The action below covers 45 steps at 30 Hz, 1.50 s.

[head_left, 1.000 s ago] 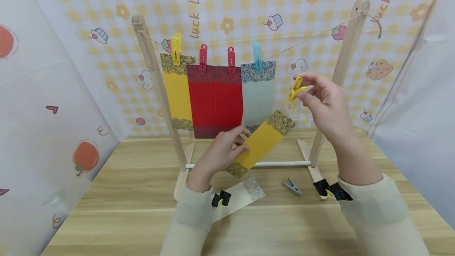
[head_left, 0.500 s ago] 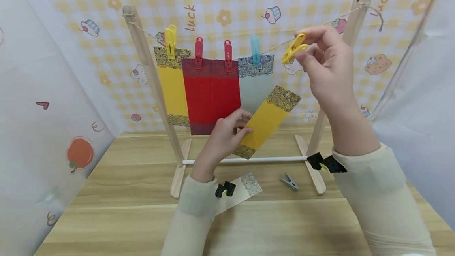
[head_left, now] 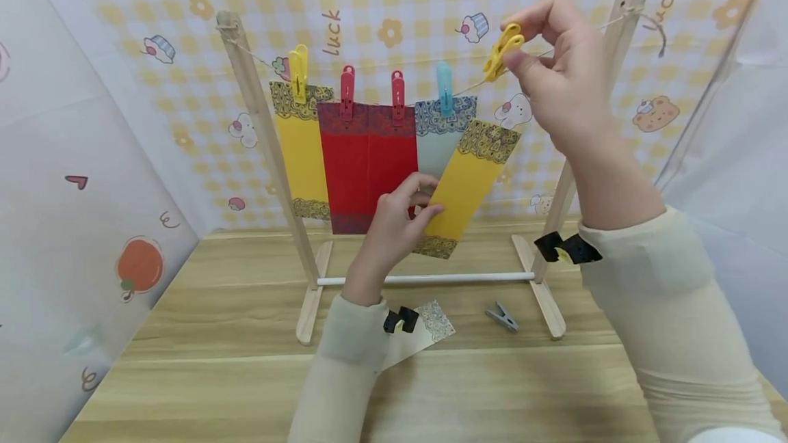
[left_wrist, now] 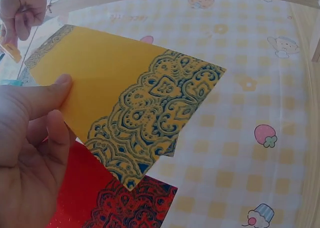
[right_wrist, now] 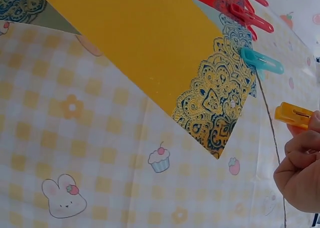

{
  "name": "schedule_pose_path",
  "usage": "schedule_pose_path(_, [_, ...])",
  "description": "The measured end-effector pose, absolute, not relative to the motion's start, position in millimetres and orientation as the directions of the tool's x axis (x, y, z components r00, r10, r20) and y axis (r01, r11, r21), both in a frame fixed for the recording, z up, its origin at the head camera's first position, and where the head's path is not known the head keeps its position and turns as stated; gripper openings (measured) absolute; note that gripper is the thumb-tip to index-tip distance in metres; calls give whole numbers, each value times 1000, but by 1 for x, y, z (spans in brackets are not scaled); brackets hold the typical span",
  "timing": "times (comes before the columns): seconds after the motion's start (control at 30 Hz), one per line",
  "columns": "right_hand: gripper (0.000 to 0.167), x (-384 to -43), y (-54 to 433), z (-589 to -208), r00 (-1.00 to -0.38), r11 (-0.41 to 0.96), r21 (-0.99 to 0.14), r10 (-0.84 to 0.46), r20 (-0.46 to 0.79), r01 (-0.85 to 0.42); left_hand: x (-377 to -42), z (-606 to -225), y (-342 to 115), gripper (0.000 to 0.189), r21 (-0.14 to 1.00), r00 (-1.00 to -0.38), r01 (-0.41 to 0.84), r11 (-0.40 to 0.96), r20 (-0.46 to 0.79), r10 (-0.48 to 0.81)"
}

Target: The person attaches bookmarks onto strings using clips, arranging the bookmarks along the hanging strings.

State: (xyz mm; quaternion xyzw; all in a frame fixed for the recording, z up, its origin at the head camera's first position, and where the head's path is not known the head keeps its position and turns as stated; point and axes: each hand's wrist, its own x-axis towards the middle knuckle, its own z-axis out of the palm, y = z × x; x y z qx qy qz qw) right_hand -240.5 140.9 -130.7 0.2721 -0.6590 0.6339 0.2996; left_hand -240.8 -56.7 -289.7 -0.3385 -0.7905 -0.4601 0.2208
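Note:
Between thumb and fingers, my left hand (head_left: 397, 224) pinches a yellow card (head_left: 469, 186) with lacy patterned ends by its left edge. The card is tilted, its top edge below the string (head_left: 468, 89) and partly in front of a pale green card (head_left: 436, 149). Up by the string, my right hand (head_left: 563, 81) pinches a yellow clothespin (head_left: 503, 53) by its handles. In the right wrist view the yellow clothespin (right_wrist: 294, 115) is close to the string and apart from the yellow card (right_wrist: 145, 47). Whether its tip touches the string I cannot tell.
A wooden stand with a left post (head_left: 258, 122) and right post (head_left: 615, 53) bears the string. A yellow card (head_left: 301, 163) and red card (head_left: 369, 169) hang from yellow and red clothespins; a blue clothespin (head_left: 444, 87) holds the green one. A grey clothespin (head_left: 502, 317) and cream card (head_left: 409, 344) lie on the table.
My right hand has risen with the yellow clothespin to the string. My left hand has lifted the yellow card, which now stands more upright.

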Motion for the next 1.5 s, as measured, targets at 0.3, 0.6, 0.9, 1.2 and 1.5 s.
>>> schedule_pose_path(0.3, [28,-246,142,-123,-745,33,-744,-18,667,-667,-242,-285,-49,29,595,-679,733,331,672,295])
schedule_pose_path(0.6, [25,-247,152,-127,-770,-13,-772,-68,635,-636,-244,-282,-42,28,592,-669,740,319,697,260])
schedule_pose_path(0.9, [23,-245,153,-132,-786,129,-775,-108,609,-619,-247,-283,-37,28,611,-673,736,293,706,218])
schedule_pose_path(1.2, [21,-243,156,-136,-803,246,-767,-115,585,-593,-248,-283,-31,30,611,-663,744,270,724,188])
schedule_pose_path(1.5, [32,-244,162,-142,-829,360,-750,-161,536,-555,-251,-288,-32,29,610,-666,739,286,726,172])
